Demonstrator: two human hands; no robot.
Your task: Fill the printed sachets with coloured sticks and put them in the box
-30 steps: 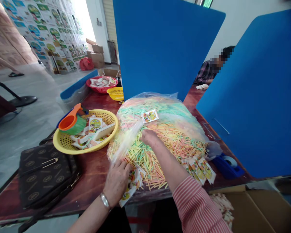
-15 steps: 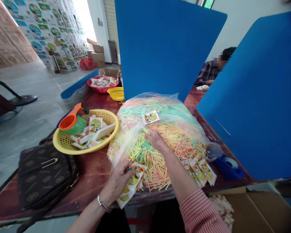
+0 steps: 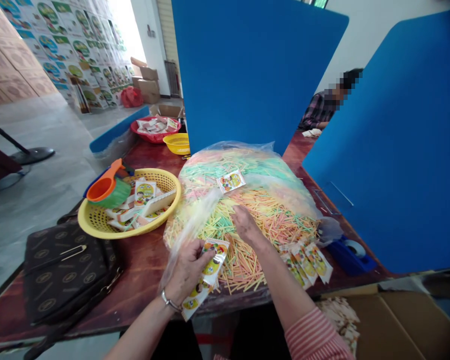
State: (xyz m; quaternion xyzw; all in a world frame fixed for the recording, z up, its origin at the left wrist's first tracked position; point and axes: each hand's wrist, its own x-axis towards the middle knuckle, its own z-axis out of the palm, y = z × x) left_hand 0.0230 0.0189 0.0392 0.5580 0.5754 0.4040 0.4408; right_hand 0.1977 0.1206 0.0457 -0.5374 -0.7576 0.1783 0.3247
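Observation:
My left hand [image 3: 190, 265] grips several printed packets [image 3: 214, 256] at the near left edge of a big clear plastic bag [image 3: 189, 220]. The bag is spread open and full of thin pastel sticks [image 3: 243, 267] in yellow, green, orange and pink. Over the middle of the pile, my right hand [image 3: 245, 226] reaches among the sticks with its fingers bent down; the fingertips are hidden, so what they hold does not show. One printed packet [image 3: 231, 182] lies on the bag just beyond it. More packets [image 3: 308, 264] are fanned out at the bag's right front edge.
Left stands a yellow basket [image 3: 83, 220] with packets and an orange scoop [image 3: 102, 187]. A dark handbag [image 3: 65, 275] lies before it. Blue partitions [image 3: 258, 75] rise behind and right. A blue tape dispenser [image 3: 350, 257] sits right, an open carton [image 3: 401, 320] below. A person [image 3: 320, 110] sits beyond.
My left hand has lifted and turned the top packet more upright. My right hand has shifted slightly right and nearer to me over the sticks.

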